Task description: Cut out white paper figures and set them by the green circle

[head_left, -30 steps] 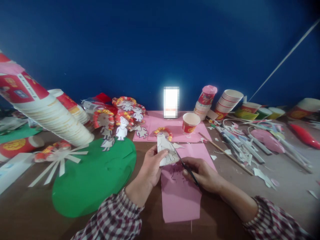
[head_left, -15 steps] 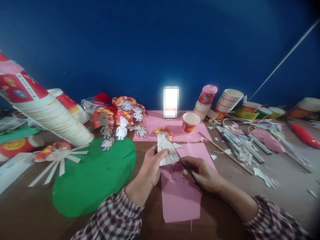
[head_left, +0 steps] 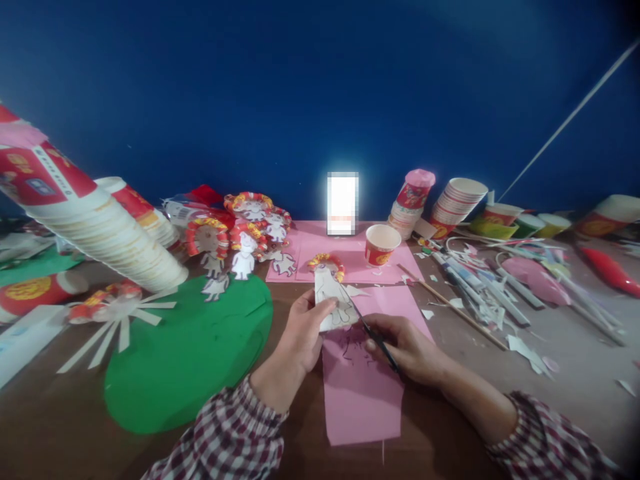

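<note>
My left hand (head_left: 305, 333) pinches a white paper cutout (head_left: 333, 300) with a figure drawn on it in dark outline. A red and gold curled paper ring (head_left: 331, 261) shows at the cutout's top, around the figure's head. In my right hand (head_left: 407, 343) is a pair of dark scissors (head_left: 380, 340), its blades along the right edge of the cutout. Whether the blades are open is hard to see. Below both hands lies a pink paper sheet (head_left: 363, 407) with dark pen marks.
Left of my hands lies a green paper oval (head_left: 190, 367), with finished-looking ringed paper figures (head_left: 244, 253) behind it. Stacked paper cups (head_left: 115, 233) lean at far left. One paper cup (head_left: 383, 245) stands ahead. A wooden stick (head_left: 455, 308), pens (head_left: 480, 280) and scraps lie at right.
Almost nothing differs. My hands keep the same grips on the cutout and scissors, with at most a very slight shift of the view.
</note>
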{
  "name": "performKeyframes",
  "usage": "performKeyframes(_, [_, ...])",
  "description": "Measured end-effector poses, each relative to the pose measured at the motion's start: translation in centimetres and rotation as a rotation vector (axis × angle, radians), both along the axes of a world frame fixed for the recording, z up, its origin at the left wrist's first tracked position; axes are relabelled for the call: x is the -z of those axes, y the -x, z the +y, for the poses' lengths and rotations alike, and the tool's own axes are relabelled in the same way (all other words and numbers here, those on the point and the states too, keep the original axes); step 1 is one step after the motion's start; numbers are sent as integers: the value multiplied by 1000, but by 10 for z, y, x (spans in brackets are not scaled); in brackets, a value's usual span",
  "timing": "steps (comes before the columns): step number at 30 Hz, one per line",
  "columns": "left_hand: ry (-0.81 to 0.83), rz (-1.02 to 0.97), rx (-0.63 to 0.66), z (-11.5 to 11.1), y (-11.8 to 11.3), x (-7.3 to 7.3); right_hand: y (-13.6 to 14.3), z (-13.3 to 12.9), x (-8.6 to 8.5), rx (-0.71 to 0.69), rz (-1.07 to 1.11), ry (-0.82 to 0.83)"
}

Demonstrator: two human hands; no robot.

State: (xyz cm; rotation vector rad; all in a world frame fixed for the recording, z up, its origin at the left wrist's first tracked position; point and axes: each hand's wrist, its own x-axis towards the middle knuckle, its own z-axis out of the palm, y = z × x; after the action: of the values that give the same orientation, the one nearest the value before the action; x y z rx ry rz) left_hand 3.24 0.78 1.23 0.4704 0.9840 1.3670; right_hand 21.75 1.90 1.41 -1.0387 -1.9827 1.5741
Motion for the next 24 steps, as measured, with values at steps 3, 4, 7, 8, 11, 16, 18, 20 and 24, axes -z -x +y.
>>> performKeyframes(3, [6, 12, 3, 0, 0, 0, 0, 0, -1, 5, -8, -3])
performKeyframes(4, [9, 15, 5, 0, 0, -1, 0, 0, -1, 7, -9, -3])
performKeyframes(7, [13, 17, 3, -1, 0, -1, 0, 0, -1, 8, -10, -2])
performKeyframes(8, [16, 18, 0, -1, 0, -1, 0, 0, -1, 5, -9, -2])
performKeyframes(11, [21, 19, -5, -1, 0, -2, 0, 0, -1, 2, -13, -13])
performKeyframes(16, [13, 2, 1, -1, 0, -1, 0, 0, -3, 6, -29, -22])
performKeyframes(18, [22, 3, -3, -1, -1, -1, 1, -1, -3, 5, -30, -15])
performKeyframes(20, [29, -5, -7, -1, -1, -2, 1, -1, -3, 8, -26, -5])
performKeyframes(24, [33, -25, -6, -1, -1, -3, 2, -1, -3, 15, -23, 7])
